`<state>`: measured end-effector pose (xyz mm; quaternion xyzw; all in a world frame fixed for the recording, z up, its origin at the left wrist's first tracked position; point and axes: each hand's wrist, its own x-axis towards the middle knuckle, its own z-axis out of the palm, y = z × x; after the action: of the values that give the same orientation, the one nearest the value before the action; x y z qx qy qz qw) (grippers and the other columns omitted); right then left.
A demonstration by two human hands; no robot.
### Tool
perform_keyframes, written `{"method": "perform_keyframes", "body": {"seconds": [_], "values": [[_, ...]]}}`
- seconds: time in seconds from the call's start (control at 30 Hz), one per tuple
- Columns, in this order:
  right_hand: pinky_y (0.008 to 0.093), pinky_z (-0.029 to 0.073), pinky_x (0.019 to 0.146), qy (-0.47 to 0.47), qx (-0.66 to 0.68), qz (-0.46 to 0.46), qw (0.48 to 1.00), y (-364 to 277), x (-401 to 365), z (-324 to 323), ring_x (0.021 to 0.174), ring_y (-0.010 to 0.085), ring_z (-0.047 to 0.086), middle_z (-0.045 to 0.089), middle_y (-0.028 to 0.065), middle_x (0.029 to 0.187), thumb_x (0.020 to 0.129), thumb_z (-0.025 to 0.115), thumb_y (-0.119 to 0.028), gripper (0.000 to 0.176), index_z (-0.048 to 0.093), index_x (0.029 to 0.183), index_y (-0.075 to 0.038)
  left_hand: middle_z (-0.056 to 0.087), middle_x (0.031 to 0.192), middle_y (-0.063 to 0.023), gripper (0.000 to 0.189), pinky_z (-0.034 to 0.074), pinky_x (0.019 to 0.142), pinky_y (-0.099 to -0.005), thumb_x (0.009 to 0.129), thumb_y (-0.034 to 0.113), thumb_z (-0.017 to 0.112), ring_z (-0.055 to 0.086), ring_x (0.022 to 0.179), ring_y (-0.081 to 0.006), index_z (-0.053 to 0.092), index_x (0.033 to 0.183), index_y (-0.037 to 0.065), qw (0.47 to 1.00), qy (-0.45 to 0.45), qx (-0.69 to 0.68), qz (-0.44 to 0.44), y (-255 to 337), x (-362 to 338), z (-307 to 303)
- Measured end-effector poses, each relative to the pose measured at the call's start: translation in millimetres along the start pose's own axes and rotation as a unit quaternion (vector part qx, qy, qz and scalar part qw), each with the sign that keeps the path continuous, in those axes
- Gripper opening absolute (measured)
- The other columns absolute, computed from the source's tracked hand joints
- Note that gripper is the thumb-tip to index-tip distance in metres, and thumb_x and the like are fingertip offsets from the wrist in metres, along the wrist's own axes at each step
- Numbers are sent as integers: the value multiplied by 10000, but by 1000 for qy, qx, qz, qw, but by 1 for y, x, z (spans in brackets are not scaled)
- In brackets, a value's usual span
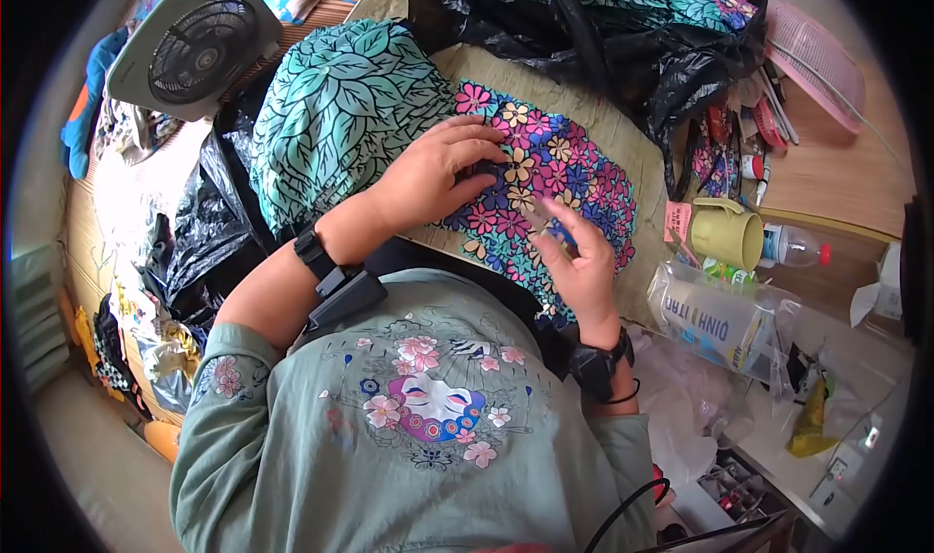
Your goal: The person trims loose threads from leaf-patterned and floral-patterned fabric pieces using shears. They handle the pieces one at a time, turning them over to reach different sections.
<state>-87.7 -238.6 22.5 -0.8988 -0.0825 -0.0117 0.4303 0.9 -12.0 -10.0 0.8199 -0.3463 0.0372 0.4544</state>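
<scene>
Floral fabric (574, 169) in pink, blue and yellow lies spread on the table (623, 120) in front of me. My left hand (452, 164) rests on its left part, fingers bent, with something dark beneath them that I cannot make out. Over the right part of the fabric, my right hand (579, 256) pinches a small greyish tool (533, 213) between thumb and forefinger. Left of my left hand, a green leaf-patterned cloth (341, 115) is heaped up, touching the floral fabric.
A fan (199, 52) stands at the upper left, above a black plastic bag (209, 222). Another black bag (623, 57) holds leaf-patterned cloth at the top. To the right are a yellow mug (728, 234), a bottle (793, 246), a clear bag (715, 310) and a pink basket (812, 57).
</scene>
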Motion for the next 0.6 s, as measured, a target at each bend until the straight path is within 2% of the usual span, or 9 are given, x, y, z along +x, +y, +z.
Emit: {"method": "perform_keyframes", "body": {"seconds": [0.07, 0.17, 0.3, 0.43, 0.6], "values": [[253, 478, 673, 12, -19, 6, 1000, 3, 9, -2, 737, 156, 615, 662, 59, 849, 762, 748, -122, 408, 637, 1150, -58, 588, 1209, -103, 279, 390, 1007, -431, 771, 110, 684, 488, 1196, -328, 636, 1043, 81, 1000, -3, 3, -6, 0, 1, -2], [268, 437, 582, -3, -114, -32, 993, 6, 19, -5, 621, 149, 529, 577, 63, 716, 775, 739, -135, 421, 634, 1181, -101, 585, 1215, -98, 279, 389, 1008, -429, 769, 109, 682, 488, 1197, -323, 639, 1043, 85, 1000, -5, 3, -13, 0, -1, -3], [289, 395, 521, 2, -142, -55, 988, 4, 30, -2, 548, 155, 453, 487, 68, 645, 773, 741, -153, 415, 644, 1176, -150, 584, 1217, -95, 280, 383, 1013, -423, 767, 106, 677, 484, 1201, -317, 642, 1044, 87, 1000, -8, 9, -16, -1, 0, -3], [287, 399, 512, -3, -160, -82, 984, 12, 32, 3, 533, 169, 459, 490, 60, 639, 771, 739, -163, 406, 650, 1168, -173, 583, 1219, -92, 277, 376, 1020, -418, 766, 103, 672, 480, 1206, -312, 647, 1042, 89, 1000, -13, 14, -20, -2, 1, -3], [292, 402, 508, 7, -163, -66, 984, 3, 34, 6, 526, 175, 462, 494, 54, 631, 774, 737, -171, 396, 655, 1162, -178, 584, 1219, -88, 271, 371, 1023, -416, 768, 103, 668, 479, 1206, -306, 653, 1039, 90, 999, -15, 14, -27, -1, 0, -5]]}}
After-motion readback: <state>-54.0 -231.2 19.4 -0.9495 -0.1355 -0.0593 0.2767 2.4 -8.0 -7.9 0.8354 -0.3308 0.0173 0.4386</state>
